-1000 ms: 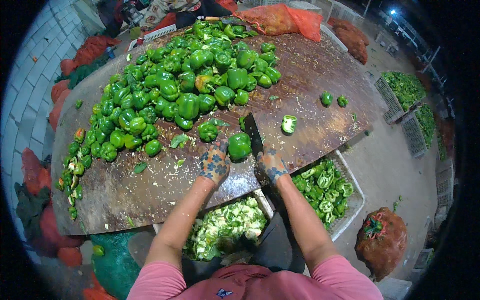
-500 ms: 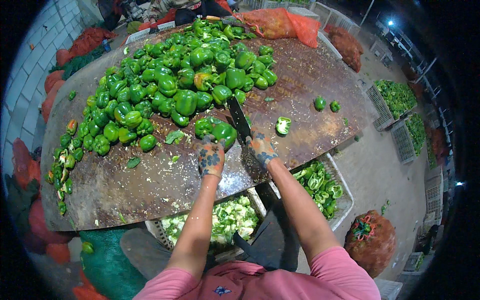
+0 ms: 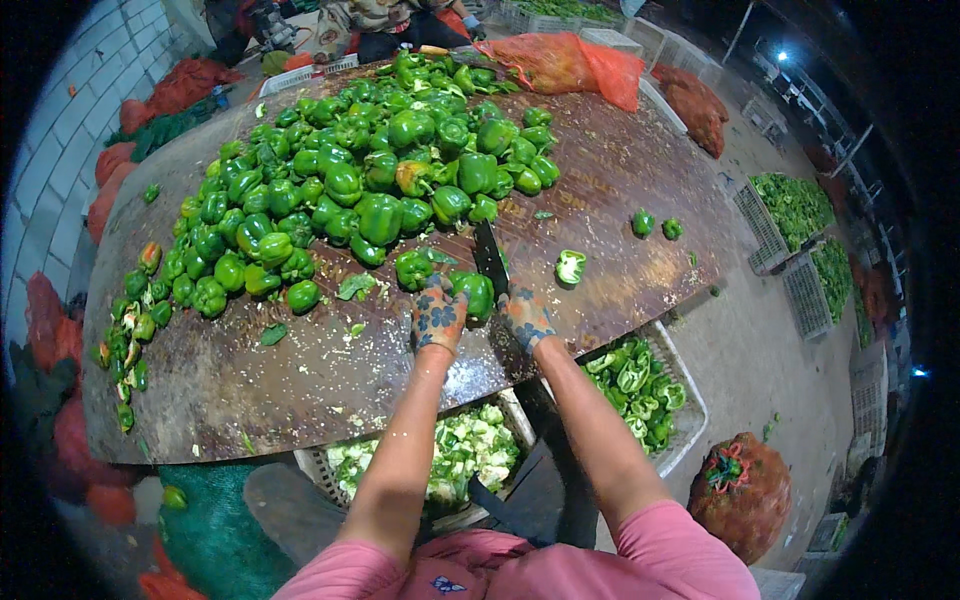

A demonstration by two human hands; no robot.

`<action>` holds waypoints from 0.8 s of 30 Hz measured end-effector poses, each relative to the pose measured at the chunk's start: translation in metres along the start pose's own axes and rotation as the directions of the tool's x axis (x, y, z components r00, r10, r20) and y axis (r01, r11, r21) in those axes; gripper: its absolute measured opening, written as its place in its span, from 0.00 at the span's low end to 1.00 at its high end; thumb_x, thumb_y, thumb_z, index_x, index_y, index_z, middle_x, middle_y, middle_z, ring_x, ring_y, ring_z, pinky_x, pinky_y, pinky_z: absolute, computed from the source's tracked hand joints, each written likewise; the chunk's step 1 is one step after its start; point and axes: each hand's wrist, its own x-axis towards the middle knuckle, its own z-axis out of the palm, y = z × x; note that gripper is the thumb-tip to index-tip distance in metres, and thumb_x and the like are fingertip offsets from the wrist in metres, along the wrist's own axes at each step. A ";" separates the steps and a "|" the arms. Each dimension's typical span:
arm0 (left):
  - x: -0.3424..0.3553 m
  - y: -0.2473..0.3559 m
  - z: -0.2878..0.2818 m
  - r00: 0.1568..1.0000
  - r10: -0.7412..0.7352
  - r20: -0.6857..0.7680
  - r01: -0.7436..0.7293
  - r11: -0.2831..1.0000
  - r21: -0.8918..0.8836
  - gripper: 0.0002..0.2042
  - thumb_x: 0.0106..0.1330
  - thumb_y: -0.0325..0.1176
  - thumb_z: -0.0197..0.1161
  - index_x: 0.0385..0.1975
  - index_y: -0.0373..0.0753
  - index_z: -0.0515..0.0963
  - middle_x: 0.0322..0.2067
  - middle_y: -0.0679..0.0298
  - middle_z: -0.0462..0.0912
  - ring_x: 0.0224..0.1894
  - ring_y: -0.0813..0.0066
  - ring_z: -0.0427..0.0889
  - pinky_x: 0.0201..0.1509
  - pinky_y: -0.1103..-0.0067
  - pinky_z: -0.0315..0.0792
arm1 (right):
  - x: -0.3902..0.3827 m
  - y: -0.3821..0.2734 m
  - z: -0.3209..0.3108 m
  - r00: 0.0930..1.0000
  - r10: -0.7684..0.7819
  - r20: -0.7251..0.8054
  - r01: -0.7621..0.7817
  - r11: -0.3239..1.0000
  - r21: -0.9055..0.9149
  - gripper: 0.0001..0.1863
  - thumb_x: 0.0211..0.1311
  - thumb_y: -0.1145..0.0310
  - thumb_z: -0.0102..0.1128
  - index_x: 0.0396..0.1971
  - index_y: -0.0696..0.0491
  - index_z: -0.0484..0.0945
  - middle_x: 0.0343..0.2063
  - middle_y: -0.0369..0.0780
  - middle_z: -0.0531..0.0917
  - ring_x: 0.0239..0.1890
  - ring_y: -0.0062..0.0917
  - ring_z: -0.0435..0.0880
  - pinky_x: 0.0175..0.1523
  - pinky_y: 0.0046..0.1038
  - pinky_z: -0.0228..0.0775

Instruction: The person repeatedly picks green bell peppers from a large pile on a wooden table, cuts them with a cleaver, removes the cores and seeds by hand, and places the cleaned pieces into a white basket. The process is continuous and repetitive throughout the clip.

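My left hand (image 3: 438, 314), in a flowered glove, is closed around the left side of a green pepper (image 3: 476, 297) on the board. My right hand (image 3: 527, 318), gloved alike, grips a large dark knife, its blade (image 3: 491, 258) upright just beside that pepper and pointing toward the pile. The handle is mostly hidden in my fingers. Another whole pepper (image 3: 413, 268) lies just beyond my left hand. A cut pepper half (image 3: 570, 268) lies to the right of the knife.
A large pepper heap (image 3: 350, 180) covers the back and left of the worn board (image 3: 250, 390). Crates of white-green scraps (image 3: 470, 450) and cut peppers (image 3: 655, 400) sit below the front edge. A full mesh sack (image 3: 742, 500) stands at right. Another person (image 3: 400, 25) is behind the board.
Both hands, the knife and the pepper shifted a little away from me half a second ago and have since come slightly back. The view also shifted.
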 end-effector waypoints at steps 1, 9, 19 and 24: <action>-0.003 -0.003 0.002 0.999 -0.031 -0.007 0.031 0.999 -0.028 0.11 0.49 0.34 0.62 0.31 0.37 0.73 0.23 0.58 0.78 0.28 0.65 0.78 0.33 0.73 0.70 | -0.003 -0.006 -0.007 0.999 -0.035 -0.032 0.035 0.999 0.001 0.10 0.57 0.67 0.48 0.34 0.57 0.71 0.26 0.51 0.78 0.31 0.47 0.77 0.30 0.41 0.67; 0.004 -0.048 0.021 0.991 -0.134 0.012 0.134 0.984 -0.117 0.11 0.54 0.38 0.58 0.30 0.37 0.74 0.26 0.53 0.78 0.31 0.56 0.78 0.35 0.68 0.69 | -0.040 -0.047 -0.003 0.980 -0.016 0.197 0.048 0.986 -0.159 0.12 0.51 0.69 0.51 0.36 0.58 0.71 0.33 0.54 0.77 0.38 0.48 0.77 0.40 0.41 0.69; 0.056 -0.055 -0.044 0.966 0.255 0.030 -0.252 0.919 0.302 0.19 0.50 0.34 0.57 0.44 0.40 0.74 0.48 0.52 0.70 0.48 0.55 0.70 0.52 0.70 0.65 | -0.032 0.000 0.010 0.999 0.033 0.040 -0.034 0.999 0.027 0.15 0.56 0.66 0.50 0.43 0.57 0.69 0.29 0.52 0.78 0.33 0.44 0.78 0.34 0.40 0.68; 0.013 -0.083 -0.053 0.985 0.158 -0.076 -0.149 0.983 0.106 0.17 0.55 0.34 0.55 0.45 0.36 0.73 0.49 0.51 0.70 0.50 0.53 0.69 0.53 0.70 0.64 | -0.035 -0.057 -0.014 0.970 0.020 0.244 -0.092 0.954 0.285 0.12 0.59 0.68 0.48 0.42 0.53 0.68 0.22 0.37 0.77 0.22 0.24 0.76 0.26 0.26 0.66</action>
